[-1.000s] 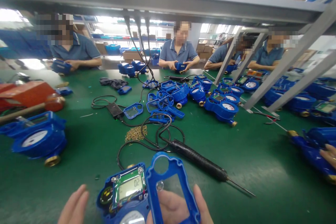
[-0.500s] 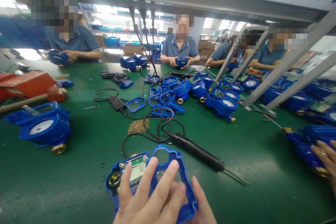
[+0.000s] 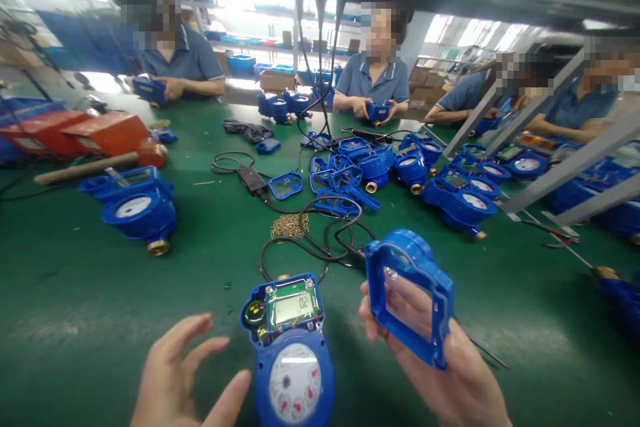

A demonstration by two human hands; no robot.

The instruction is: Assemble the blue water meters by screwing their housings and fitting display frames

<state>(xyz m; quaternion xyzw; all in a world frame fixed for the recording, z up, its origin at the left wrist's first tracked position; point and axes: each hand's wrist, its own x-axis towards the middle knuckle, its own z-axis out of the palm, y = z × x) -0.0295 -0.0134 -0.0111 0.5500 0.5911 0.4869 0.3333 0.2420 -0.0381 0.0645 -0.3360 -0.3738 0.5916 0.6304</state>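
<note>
Cover held beside open meter.
Our right hand grips it, left hand spread; a slip could strike the display.

A blue water meter is laid flat on the green table with its top uncovered, so that a lit display reading 02 and a round white dial are exposed, while its blue windowed cover is held tilted in the right hand, just beside it and clear of it.

The cover and meter were shiny blue plastic. The surface was soft, dull green cloth.
</note>
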